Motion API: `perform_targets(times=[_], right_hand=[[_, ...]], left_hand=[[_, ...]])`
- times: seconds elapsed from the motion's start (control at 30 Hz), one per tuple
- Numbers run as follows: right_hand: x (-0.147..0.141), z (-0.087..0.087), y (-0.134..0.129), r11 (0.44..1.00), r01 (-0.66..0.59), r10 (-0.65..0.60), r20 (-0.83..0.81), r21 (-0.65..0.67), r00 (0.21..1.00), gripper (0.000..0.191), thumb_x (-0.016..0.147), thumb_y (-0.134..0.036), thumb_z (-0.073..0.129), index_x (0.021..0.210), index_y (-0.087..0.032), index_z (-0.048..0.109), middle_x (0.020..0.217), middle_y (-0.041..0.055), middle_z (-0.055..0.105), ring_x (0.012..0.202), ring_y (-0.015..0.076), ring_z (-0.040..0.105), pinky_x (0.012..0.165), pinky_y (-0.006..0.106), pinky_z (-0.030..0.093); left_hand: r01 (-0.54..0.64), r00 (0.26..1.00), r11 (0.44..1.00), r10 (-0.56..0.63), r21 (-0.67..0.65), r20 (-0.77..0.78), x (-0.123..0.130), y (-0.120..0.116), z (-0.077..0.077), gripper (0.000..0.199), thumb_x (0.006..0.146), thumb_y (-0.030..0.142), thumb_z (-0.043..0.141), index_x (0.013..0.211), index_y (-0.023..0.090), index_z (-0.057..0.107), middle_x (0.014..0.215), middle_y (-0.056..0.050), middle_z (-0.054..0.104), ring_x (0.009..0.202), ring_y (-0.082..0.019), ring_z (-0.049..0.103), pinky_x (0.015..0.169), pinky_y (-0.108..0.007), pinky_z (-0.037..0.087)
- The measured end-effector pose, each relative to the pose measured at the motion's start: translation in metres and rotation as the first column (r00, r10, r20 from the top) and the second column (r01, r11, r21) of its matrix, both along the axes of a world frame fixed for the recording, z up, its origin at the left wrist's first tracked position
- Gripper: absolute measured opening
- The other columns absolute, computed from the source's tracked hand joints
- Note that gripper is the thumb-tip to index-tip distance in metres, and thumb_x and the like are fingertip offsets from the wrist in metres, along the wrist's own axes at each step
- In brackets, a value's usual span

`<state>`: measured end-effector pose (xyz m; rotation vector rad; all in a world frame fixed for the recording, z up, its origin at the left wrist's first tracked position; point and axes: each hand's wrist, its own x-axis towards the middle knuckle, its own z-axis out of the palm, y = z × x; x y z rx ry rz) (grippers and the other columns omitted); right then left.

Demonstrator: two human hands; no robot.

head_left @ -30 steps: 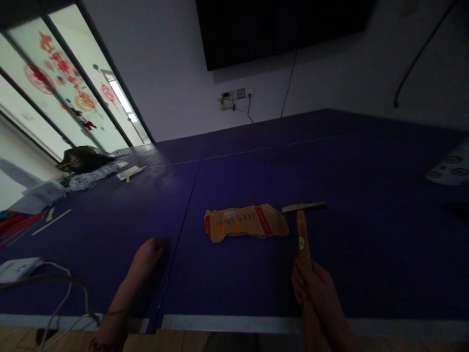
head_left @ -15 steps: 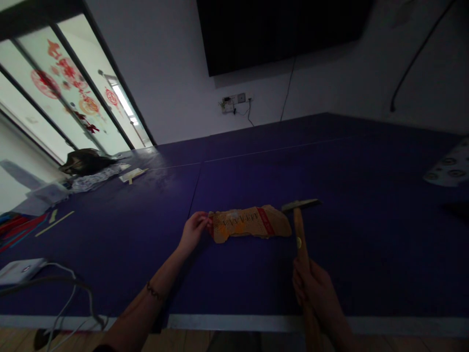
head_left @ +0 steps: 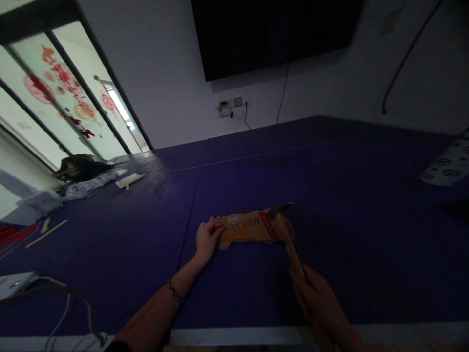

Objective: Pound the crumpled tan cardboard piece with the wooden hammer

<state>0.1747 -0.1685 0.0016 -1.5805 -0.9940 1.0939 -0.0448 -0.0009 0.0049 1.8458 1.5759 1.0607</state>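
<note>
A long, flat brown packet [head_left: 246, 228] with dark print, orange patches and a red band lies on the blue table [head_left: 242, 283]. My left hand [head_left: 206, 239] grips its left end, fingertips on the printed top. In my right hand [head_left: 318, 296] is a hammer [head_left: 291, 250], held by its wooden handle. The dark hammer head overlaps the packet's right end beside the red band. Whether the head touches the packet or hovers just above it, I cannot tell.
At the left lie a white device [head_left: 16, 284] with cables, red and blue strips [head_left: 16, 234] and a thin yellow stick [head_left: 47, 233]. Farther back are a black bag [head_left: 82, 167] and a small white item [head_left: 129, 180]. A patterned white object [head_left: 445, 164] stands at the right.
The hammer head has swung left and down from beyond the packet's right end to over it. My left hand has shifted right, farther onto the packet.
</note>
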Motion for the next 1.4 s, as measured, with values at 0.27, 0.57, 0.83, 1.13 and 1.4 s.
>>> perform_targets(times=[0.27, 0.57, 0.83, 1.13, 1.4], right_hand=[[0.0, 0.001, 0.002, 0.999, -0.015, 0.016, 0.01, -0.036, 1.0, 0.026, 0.075, -0.042, 0.046, 0.06, -0.022, 0.039, 0.038, -0.0111, 0.037, 0.027, 0.0063, 0.036, 0.028, 0.018, 0.03], [-0.001, 0.008, 0.002, 0.999, 0.006, -0.006, -0.009, -0.045, 1.0, 0.028, 0.075, -0.045, 0.045, 0.061, -0.021, 0.039, 0.039, -0.0113, 0.036, 0.027, 0.0051, 0.034, 0.026, 0.017, 0.03], [0.0, 0.007, 0.002, 0.997, -0.017, 0.018, 0.021, -0.071, 1.0, 0.029, 0.073, -0.046, 0.046, 0.059, -0.022, 0.04, 0.037, -0.0108, 0.037, 0.027, 0.0067, 0.037, 0.027, 0.019, 0.031], [0.007, 0.002, 0.0, 0.999, 0.014, -0.018, -0.075, -0.053, 0.997, 0.033, 0.073, -0.05, 0.05, 0.059, -0.022, 0.039, 0.039, -0.0111, 0.037, 0.024, 0.0052, 0.032, 0.026, 0.018, 0.028], [-0.005, 0.024, -0.012, 0.999, -0.017, 0.018, -0.023, 0.044, 1.0, 0.037, 0.076, -0.055, 0.049, 0.063, -0.021, 0.041, 0.039, -0.0099, 0.037, 0.026, 0.0055, 0.032, 0.028, 0.018, 0.028]], left_hand=[[-0.02, 0.987, 0.999, 0.014, -0.036, -0.162, 0.003, -0.001, -0.003, 0.007, 0.07, 0.026, 0.066, 0.072, 0.02, 0.07, 0.068, 0.0, 0.062, 0.07, -0.014, 0.055, 0.065, -0.024, 0.039], [-0.036, 0.968, 0.997, 0.018, -0.065, -0.252, 0.002, 0.0, -0.001, 0.011, 0.072, 0.029, 0.065, 0.077, 0.021, 0.071, 0.067, -0.001, 0.064, 0.07, -0.015, 0.056, 0.064, -0.024, 0.038], [0.005, 0.96, 0.999, -0.02, -0.052, -0.279, 0.003, -0.002, 0.001, 0.01, 0.073, 0.026, 0.063, 0.075, 0.02, 0.07, 0.07, -0.001, 0.066, 0.066, -0.014, 0.057, 0.059, -0.023, 0.037], [0.022, 0.964, 0.999, -0.034, -0.047, -0.262, 0.005, -0.005, 0.003, 0.011, 0.074, 0.026, 0.063, 0.073, 0.017, 0.07, 0.066, -0.001, 0.065, 0.062, -0.013, 0.057, 0.057, -0.022, 0.037], [0.027, 0.974, 0.996, -0.045, -0.085, -0.22, 0.008, -0.004, 0.003, 0.008, 0.073, 0.023, 0.064, 0.073, 0.019, 0.07, 0.067, 0.0, 0.066, 0.063, -0.012, 0.057, 0.059, -0.021, 0.038]])
